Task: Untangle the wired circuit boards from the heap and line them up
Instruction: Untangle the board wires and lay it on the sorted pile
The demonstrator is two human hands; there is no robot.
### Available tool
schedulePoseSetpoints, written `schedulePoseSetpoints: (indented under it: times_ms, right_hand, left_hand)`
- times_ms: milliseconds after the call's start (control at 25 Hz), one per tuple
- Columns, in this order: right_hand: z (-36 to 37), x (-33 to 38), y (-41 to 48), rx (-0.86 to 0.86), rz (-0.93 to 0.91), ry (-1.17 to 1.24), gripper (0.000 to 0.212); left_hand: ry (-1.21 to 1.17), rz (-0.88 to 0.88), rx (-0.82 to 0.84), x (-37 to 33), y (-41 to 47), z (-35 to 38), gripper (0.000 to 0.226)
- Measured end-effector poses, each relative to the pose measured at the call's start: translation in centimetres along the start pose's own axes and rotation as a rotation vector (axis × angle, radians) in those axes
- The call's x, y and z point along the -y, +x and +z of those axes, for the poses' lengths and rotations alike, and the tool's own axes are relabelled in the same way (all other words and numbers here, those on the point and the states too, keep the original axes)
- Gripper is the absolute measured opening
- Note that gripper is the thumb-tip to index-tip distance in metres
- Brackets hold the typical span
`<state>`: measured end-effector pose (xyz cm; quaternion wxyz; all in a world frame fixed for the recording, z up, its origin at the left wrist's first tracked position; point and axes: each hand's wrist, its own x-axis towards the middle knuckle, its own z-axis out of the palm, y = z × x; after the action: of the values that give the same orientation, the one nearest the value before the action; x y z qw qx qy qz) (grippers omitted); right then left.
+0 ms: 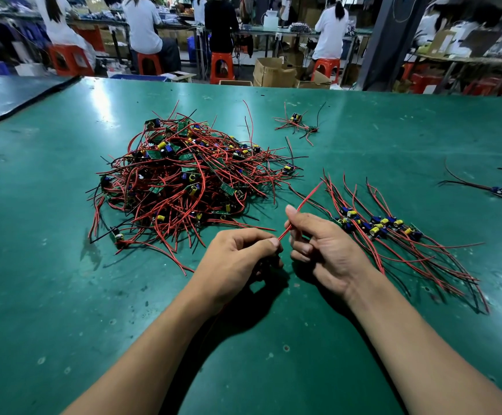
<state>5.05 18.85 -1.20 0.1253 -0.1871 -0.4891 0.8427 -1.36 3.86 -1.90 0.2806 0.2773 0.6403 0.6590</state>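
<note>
A tangled heap of small green circuit boards [183, 178] with red and black wires lies on the green table [64, 295], left of centre. To the right, a row of boards [378, 227] lies lined up with wires fanned out. My left hand [240, 259] pinches the lower end of a red wire [306, 199] and curls over something dark, largely hidden beneath it. My right hand [324, 250] holds the same wire between thumb and fingers, higher up. The wire's free end points up and right.
A small bunch of wired boards [297, 121] lies further back. One board with wires [498, 190] lies at the right edge, with more wires above it. People sit on red stools [222, 67] at benches beyond the table's far edge.
</note>
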Motion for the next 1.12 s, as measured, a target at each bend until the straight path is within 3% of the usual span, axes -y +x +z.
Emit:
schedulePoseSetpoints:
  times_ms: [240, 520, 680, 960, 1120]
  right_hand:
    - [0.1, 0.2, 0.1, -0.045, 0.032, 0.107, 0.027]
    - [-0.6, 1.3, 0.3, -0.185, -0.004, 0.221, 0.022]
    - [-1.5, 2.2, 0.5, -0.295, -0.034, 0.301, 0.031]
    - [-1.7, 2.2, 0.5, -0.235, 0.107, 0.477, 0.035]
    - [-1.8, 2.1, 0.2, -0.244, 0.064, 0.297, 0.032]
  left_hand:
    - [-0.018, -0.005, -0.006, -0.3, -0.3, 0.1, 0.017]
    - [0.018, -0.028, -0.022, -0.3, -0.4, 0.2, 0.015]
    - [0.081, -0.026, 0.002, -0.4, -0.5, 0.1, 0.015]
    - [0.125, -0.045, 0.069, -0.5, -0.6, -0.3, 0.015]
    - [0.103, -0.047, 0.052, -0.5, -0.7, -0.5, 0.015]
